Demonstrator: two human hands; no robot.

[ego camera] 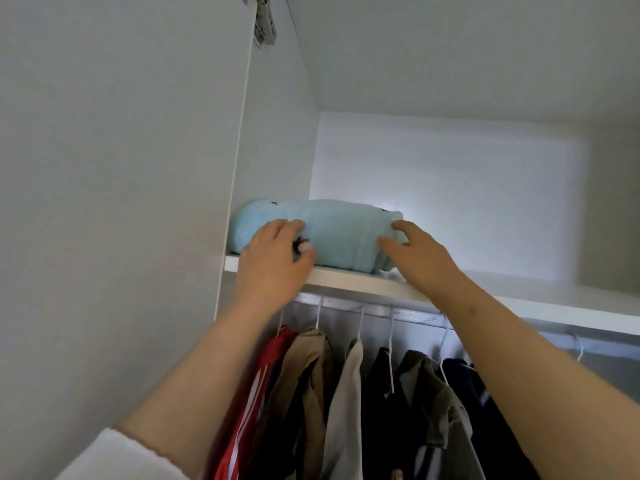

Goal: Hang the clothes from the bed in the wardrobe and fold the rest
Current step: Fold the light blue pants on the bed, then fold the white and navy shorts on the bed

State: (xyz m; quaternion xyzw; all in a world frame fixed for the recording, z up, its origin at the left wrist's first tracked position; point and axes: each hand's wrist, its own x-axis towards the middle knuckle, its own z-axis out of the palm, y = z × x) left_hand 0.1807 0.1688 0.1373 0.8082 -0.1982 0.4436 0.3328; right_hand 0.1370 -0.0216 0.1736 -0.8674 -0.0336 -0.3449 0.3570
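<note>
A folded light-blue cloth [336,233] with small dark marks lies on the wardrobe's white top shelf [363,282], against the left wall. My left hand [273,261] presses on its left front with relaxed fingers. At the bundle's right end my right hand [412,254] touches it with fingers spread. Neither hand grips the cloth. Below the shelf, several garments hang on white hangers from the rail [374,311]: a red one with white stripes [249,407], a tan one [304,382], a cream one [343,410] and dark ones [426,403].
The open wardrobe door [114,188] stands at the left with a metal hinge [265,29] at the top. The shelf's right part [519,296] holds nothing visible. A white hanger hook [579,349] hangs at the far right of the rail.
</note>
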